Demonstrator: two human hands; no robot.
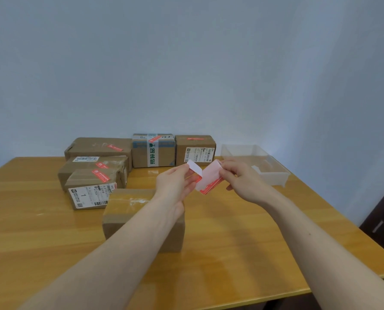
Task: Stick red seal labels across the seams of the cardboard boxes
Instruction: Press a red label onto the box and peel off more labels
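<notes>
Nearest box (142, 218), plain brown cardboard w/ a glossy clear-tape strip over its top seam, sits mid-bench under the left forearm and has no red seal yet, so it looks like the next one to do. Just above and beyond it both hands work a label sheet (209, 179): left hand (175, 183) pinches a white corner flap, prob. the backing or a peeled edge, can't tell which; right hand (238, 177) pinches the pale pink-and-red sheet at its far end. Both grips narrow, on paper only. So: peel stage, nothing stuck on this box. Bench (242, 253) is smooth yellow wood laminate, a bit shiny. Further back, left stack of three boxes (95, 175), each w/ a red seal on top, plus white shipping labels. Back row: printed-tape box (153, 151) and small box (195, 149), both sealed red. Five done, one left, as far as visible. Clear plastic bin (256, 162) far right, thin, translucent.
</notes>
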